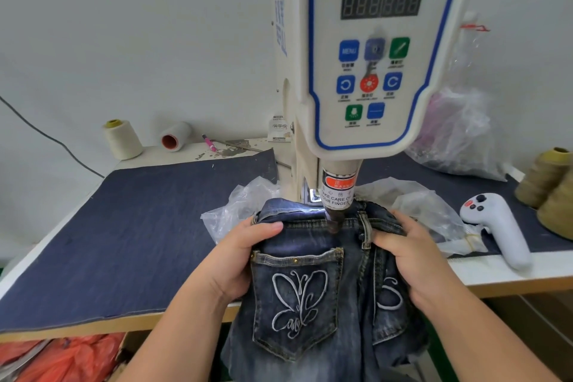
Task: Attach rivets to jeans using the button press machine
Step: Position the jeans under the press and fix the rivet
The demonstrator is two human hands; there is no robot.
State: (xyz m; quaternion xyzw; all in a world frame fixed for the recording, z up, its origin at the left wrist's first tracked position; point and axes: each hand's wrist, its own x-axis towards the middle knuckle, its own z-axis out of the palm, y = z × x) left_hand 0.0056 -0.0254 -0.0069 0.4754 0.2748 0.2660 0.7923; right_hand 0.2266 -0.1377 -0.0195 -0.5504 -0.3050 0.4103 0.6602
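Dark blue jeans [313,298] with a white butterfly stitched on the back pocket hang over the table's front edge, waistband up under the press. The white servo button machine [369,49] stands behind, and its dark punch tip [335,222] is down on the waistband just above the pocket. My left hand [238,257] grips the waistband's left side, thumb lying on top. My right hand [412,254] holds the right side by a belt loop, fingers curled over bunched denim. Small brass rivets [295,261] dot the pocket's top edge.
A dark denim cloth [139,226] covers the table. Clear plastic bags [418,205] lie either side of the press. A white handheld controller [496,226] lies at the right. Thread cones [122,139] stand at back left, olive cones [548,177] far right. Orange bags [71,357] sit beneath.
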